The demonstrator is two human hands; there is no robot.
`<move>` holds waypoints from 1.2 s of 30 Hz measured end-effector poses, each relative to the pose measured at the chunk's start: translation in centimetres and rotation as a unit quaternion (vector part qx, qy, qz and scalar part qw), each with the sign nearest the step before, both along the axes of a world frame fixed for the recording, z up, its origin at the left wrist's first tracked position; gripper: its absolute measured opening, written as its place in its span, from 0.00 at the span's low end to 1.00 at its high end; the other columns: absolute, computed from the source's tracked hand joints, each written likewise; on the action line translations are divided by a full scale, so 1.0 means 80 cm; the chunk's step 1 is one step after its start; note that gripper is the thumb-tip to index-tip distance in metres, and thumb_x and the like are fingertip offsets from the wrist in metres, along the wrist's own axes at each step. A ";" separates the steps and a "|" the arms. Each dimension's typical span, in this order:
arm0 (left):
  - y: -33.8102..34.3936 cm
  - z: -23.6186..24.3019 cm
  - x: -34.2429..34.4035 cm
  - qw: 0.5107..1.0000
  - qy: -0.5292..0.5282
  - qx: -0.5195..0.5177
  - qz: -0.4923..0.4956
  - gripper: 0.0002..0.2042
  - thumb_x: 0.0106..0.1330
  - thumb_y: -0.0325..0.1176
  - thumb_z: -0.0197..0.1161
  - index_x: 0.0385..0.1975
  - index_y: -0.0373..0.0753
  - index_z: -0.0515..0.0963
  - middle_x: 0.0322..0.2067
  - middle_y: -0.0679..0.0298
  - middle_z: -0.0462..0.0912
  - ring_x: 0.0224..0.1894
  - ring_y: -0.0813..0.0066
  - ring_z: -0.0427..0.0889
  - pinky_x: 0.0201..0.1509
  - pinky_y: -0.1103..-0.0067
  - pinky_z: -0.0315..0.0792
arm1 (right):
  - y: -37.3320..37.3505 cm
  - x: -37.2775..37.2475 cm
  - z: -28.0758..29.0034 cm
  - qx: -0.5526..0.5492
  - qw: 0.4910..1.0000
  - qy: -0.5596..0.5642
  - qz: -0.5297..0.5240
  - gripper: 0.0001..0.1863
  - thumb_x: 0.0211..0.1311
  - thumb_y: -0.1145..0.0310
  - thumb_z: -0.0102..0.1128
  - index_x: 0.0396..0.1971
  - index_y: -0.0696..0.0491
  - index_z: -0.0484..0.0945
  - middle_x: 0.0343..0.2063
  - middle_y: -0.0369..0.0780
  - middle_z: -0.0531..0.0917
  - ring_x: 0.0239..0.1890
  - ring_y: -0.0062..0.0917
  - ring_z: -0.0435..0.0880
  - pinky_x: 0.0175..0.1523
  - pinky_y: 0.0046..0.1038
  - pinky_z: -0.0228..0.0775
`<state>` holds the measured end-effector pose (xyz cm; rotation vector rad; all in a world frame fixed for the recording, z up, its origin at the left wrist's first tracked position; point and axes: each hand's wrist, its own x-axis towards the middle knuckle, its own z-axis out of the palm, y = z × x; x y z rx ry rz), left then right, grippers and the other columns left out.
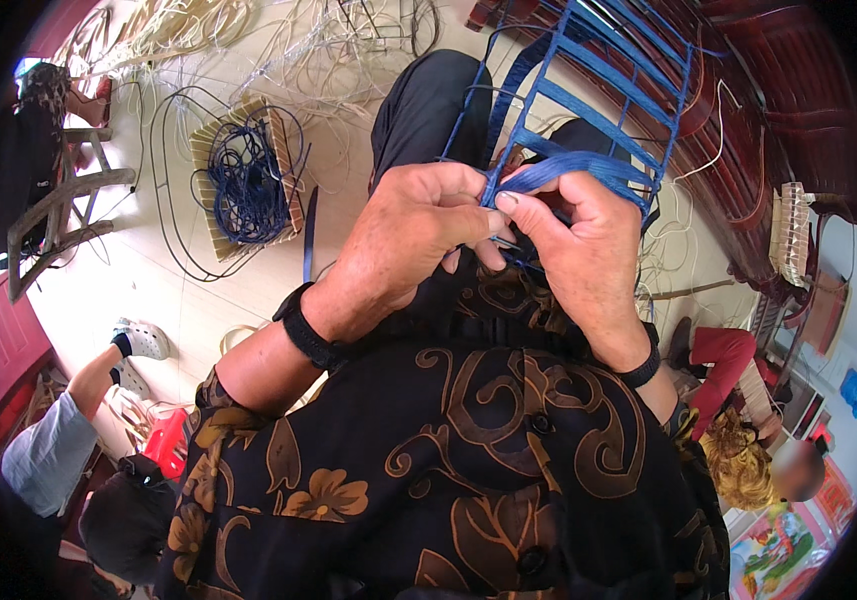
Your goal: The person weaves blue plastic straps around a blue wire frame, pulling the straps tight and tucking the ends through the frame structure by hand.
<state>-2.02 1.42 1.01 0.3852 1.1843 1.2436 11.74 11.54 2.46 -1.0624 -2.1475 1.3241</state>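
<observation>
L hand (pixel 418 222) gripped blue frame (pixel 588 112), R hand (pixel 583 228) pinched blue strip (pixel 563 168), hands close tog.; basket (pixel 202 150) w/ blue cord (pixel 248 185) sat L.

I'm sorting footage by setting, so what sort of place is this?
Probably a home room doubling as a craft workspace, though I can't be certain. Glossy dark-red wooden furniture suggests a home; loose pale strips on the floor and the blue openwork frame being handled suggest handcraft.
</observation>
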 end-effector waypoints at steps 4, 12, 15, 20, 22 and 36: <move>-0.001 -0.003 0.002 1.000 0.002 -0.007 0.003 0.08 0.61 0.29 0.62 0.37 0.33 0.80 0.32 0.62 0.85 0.28 0.79 0.84 0.25 0.87 0.65 | -0.002 -0.003 0.010 -0.032 0.999 -0.020 -0.009 0.05 0.53 0.75 0.68 0.24 0.61 0.81 0.18 0.40 0.83 0.19 0.15 0.77 0.24 0.20 0.67; 0.002 0.001 0.009 0.998 -0.028 -0.008 0.062 0.04 0.60 0.23 0.63 0.33 0.31 0.81 0.29 0.62 0.85 0.22 0.83 0.76 0.23 0.89 0.63 | 0.001 -0.003 0.009 -0.079 0.997 0.008 -0.020 0.05 0.54 0.76 0.67 0.25 0.61 0.80 0.19 0.40 0.84 0.21 0.14 0.78 0.26 0.20 0.69; 0.004 0.002 0.008 0.997 -0.035 -0.031 0.066 0.04 0.59 0.23 0.64 0.32 0.31 0.82 0.28 0.64 0.84 0.21 0.86 0.73 0.23 0.89 0.61 | 0.004 0.000 0.000 -0.092 0.995 0.032 -0.016 0.05 0.54 0.76 0.67 0.26 0.61 0.79 0.20 0.40 0.84 0.23 0.15 0.80 0.28 0.21 0.70; 0.007 -0.001 0.005 0.995 -0.061 -0.051 0.063 0.03 0.61 0.24 0.63 0.31 0.33 0.82 0.27 0.64 0.85 0.20 0.87 0.73 0.20 0.90 0.59 | 0.011 -0.001 0.012 -0.107 0.994 -0.007 0.017 0.05 0.59 0.79 0.64 0.26 0.61 0.76 0.23 0.39 0.84 0.25 0.15 0.80 0.32 0.18 0.73; 0.007 -0.001 0.003 0.994 -0.067 -0.058 0.063 0.03 0.62 0.25 0.64 0.32 0.33 0.81 0.27 0.62 0.84 0.20 0.84 0.74 0.21 0.89 0.62 | 0.012 0.000 0.008 -0.110 0.994 -0.004 0.018 0.05 0.60 0.79 0.63 0.27 0.61 0.76 0.23 0.39 0.84 0.25 0.14 0.80 0.31 0.18 0.73; 0.009 -0.004 0.012 0.996 -0.009 -0.063 0.066 0.08 0.64 0.31 0.65 0.27 0.34 0.80 0.21 0.64 0.81 0.16 0.83 0.74 0.17 0.88 0.61 | 0.014 0.004 0.004 -0.113 0.993 0.025 0.008 0.03 0.60 0.76 0.62 0.30 0.59 0.77 0.20 0.36 0.82 0.22 0.12 0.76 0.28 0.19 0.69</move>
